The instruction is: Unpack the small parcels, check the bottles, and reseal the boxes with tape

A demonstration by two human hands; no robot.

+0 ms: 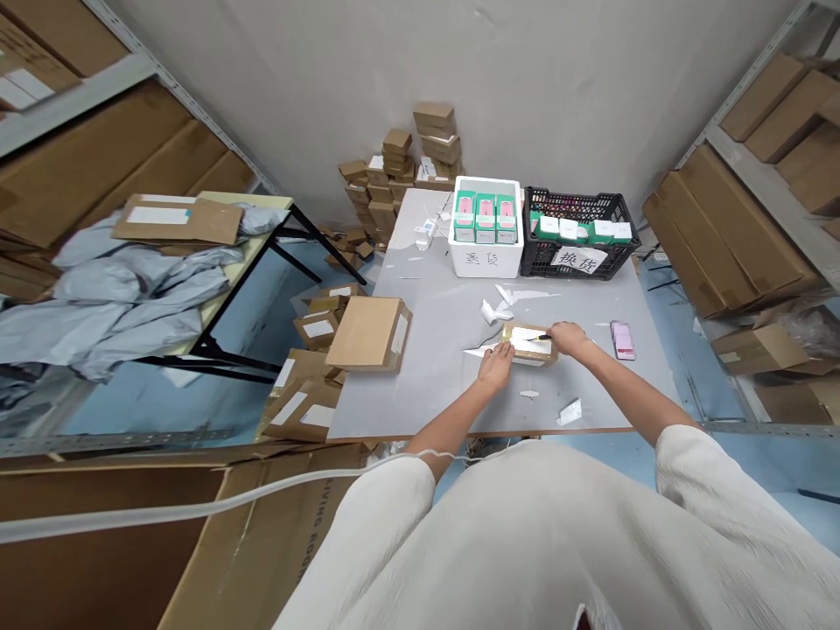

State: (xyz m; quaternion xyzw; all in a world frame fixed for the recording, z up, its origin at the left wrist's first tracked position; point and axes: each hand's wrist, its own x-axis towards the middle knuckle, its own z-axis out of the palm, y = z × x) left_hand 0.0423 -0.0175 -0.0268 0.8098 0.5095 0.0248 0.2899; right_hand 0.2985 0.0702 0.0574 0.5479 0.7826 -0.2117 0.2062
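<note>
A small brown carton with a white label lies on the grey table. My left hand presses on its left end, fingers together, with grey and white scraps beside it. At the carton's right side, my right hand is closed round a thin dark tool, probably a cutter, whose tip lies over the label. Torn white paper rests just behind the carton. To the right of my right hand lies a pink card or packet.
A white bin with green boxes and a black crate stand at the table's back. One larger carton sits at the left edge. Cartons are piled beyond and left of the table. A white cable crosses at lower left.
</note>
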